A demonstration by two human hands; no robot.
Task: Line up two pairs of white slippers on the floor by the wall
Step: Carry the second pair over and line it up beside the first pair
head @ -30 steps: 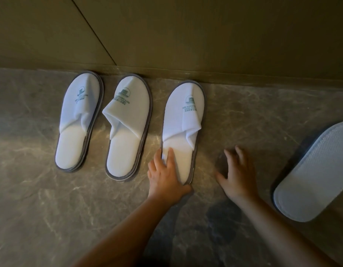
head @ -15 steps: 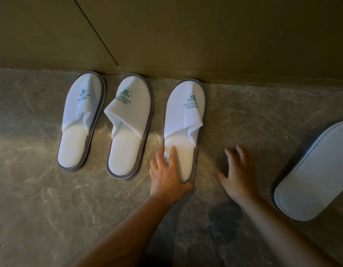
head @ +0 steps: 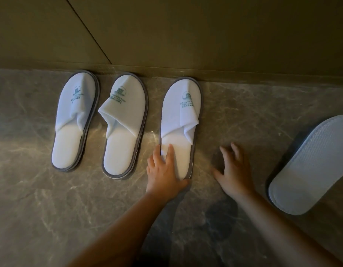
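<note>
Third slipper (head: 181,120) is right there under your left hand (head: 163,170), toe up against the base of the wall (head: 224,35), heel toward you. Your fingers (head: 169,153) lie flat and spread on the heel end of the insole, thumb hooked round the grey heel rim, so that is a press, not a pinch. Two more sit to its left: the far-left slipper (head: 75,120) leaning a touch, the middle slipper (head: 124,128) nearly straight, both toes at the wall. The gap between the middle one and yours looks wider than the gap in the first pair, which reads fine as a break between pairs.

To finish this one well, I'd say keep the palm low and slide, don't lift; swing the heel until its long edge runs parallel to the middle slipper, and check the toe stays snug to the skirting.

Your right hand (head: 234,170) is open, fingers splayed, just over or on the marble floor (head: 253,112); I can't tell whether it touches. It holds nothing.

Out to the right, the fourth slipper (head: 309,164) lies sole-up and slanted, well apart from the row. Between your slipper and that one there's bare floor, plenty of room to flip it and slide it in. Only hard edge is the wall itself.
</note>
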